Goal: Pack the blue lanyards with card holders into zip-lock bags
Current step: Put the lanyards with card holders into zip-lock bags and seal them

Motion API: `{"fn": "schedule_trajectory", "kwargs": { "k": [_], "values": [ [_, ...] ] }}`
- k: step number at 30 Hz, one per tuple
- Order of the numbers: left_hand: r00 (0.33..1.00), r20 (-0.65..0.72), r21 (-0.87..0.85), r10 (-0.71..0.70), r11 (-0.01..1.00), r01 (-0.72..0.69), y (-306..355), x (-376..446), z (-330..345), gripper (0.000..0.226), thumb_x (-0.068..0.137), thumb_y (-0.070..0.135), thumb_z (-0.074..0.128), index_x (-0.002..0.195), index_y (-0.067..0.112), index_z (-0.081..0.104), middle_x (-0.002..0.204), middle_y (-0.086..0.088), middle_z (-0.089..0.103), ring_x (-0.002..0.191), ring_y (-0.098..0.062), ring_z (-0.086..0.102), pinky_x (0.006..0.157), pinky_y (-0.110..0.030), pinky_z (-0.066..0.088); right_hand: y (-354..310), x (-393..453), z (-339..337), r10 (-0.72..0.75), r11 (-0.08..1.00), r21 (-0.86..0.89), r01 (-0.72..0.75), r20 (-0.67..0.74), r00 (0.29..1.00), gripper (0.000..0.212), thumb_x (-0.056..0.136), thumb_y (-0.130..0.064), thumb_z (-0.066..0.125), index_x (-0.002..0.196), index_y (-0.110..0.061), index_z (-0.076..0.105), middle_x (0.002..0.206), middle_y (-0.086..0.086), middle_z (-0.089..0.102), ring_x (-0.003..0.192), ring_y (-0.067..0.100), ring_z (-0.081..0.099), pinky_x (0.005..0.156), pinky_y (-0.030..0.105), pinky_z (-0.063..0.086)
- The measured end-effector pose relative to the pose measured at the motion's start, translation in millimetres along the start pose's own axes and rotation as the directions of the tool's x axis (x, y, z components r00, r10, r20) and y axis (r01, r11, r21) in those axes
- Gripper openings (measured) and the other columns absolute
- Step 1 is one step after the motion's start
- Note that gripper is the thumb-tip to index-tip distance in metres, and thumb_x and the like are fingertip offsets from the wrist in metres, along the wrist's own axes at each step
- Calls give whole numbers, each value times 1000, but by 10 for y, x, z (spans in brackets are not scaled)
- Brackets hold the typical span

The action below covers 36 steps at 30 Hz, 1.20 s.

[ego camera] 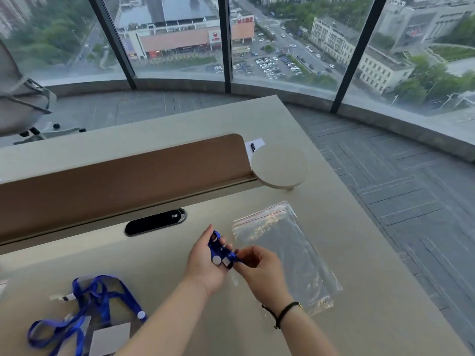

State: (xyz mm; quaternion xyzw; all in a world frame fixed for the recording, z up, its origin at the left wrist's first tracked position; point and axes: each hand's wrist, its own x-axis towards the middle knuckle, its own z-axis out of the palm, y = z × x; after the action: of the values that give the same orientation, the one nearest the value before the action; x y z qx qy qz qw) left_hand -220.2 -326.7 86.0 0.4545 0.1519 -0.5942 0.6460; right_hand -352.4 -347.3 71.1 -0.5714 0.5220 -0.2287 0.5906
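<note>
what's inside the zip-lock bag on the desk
Nothing visible: the zip-lock bag lies flat and clear, desk showing through. Its near edge is hidden behind the right hand.

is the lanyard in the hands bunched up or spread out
Bunched up. The blue lanyard is gathered into a small bundle in the left hand, with the right hand pinching one end. It is not yet in the zip-lock bag.

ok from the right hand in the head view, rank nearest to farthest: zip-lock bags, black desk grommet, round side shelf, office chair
From the right hand:
1. zip-lock bags, just right of it on the desk.
2. black desk grommet, ahead and to the left.
3. round side shelf, ahead, at the divider's end.
4. office chair, far left, beyond the desk.
</note>
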Motion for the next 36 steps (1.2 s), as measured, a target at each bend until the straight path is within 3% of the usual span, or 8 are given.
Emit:
{"fn": "schedule_trajectory", "kwargs": {
  "k": [7,16,19,23,26,28,33,36],
  "values": [
    [992,-124,4,29,1000,-29,163,26,-510,46,94,40,58,62,16,36,56,-1,31,50,-17,30,57,-31,30,-14,47,371,7,993,-114,25,273,962,17,72,-13,79,71,-25,68,66,-6,69,59,-3,60,59,13,45],
    [930,-312,-30,193,977,-212,873,-237,-1499,41,96,34,54,63,17,35,57,2,31,41,-12,25,49,-27,23,93,-25,1458,74,942,-321,96,479,875,15,77,-22,77,86,-27,66,83,-11,67,69,-1,60,57,10,45],
    [916,-349,-52,196,972,-228,1012,-280,-1936,40,97,35,52,66,18,34,57,2,32,38,-11,25,39,-25,24,255,-83,1857,145,895,-434,106,506,850,12,82,-23,69,93,-26,65,93,-9,67,80,9,64,66,21,51],
    [880,-428,-55,207,966,-254,1071,-364,-2292,36,99,36,50,69,19,38,53,3,32,37,-10,24,36,-24,23,463,-179,2422,142,747,-610,265,534,833,22,83,-29,63,104,-20,63,109,0,63,100,24,62,80,34,52],
    [851,-479,-64,214,959,-277,1089,-419,-2441,28,100,31,49,76,20,43,54,3,32,38,-10,23,40,-24,21,625,-276,2750,31,505,-679,534,632,775,46,77,-48,70,116,-25,58,115,0,50,109,23,50,91,34,46],
    [853,-486,-70,192,964,-256,1102,-422,-2549,29,99,33,51,77,16,44,54,3,34,37,-10,24,38,-24,22,734,-308,2883,-23,410,-672,617,668,744,57,73,-52,73,120,-26,55,115,1,46,106,24,47,93,34,43],
    [835,-508,-21,211,966,-256,1117,-415,-2683,20,100,37,52,94,18,56,55,2,38,39,-11,26,38,-25,24,859,-336,3101,-74,390,-714,581,605,793,53,46,-49,83,84,-20,58,88,0,49,75,21,49,70,31,50],
    [850,-491,-22,193,972,-233,1089,-386,-2774,35,99,47,49,87,15,52,58,-1,43,39,-13,28,40,-25,25,827,-327,3078,-58,411,-725,553,584,810,33,61,-43,79,79,-22,61,84,-1,56,79,22,54,72,30,46]
  ]
}}
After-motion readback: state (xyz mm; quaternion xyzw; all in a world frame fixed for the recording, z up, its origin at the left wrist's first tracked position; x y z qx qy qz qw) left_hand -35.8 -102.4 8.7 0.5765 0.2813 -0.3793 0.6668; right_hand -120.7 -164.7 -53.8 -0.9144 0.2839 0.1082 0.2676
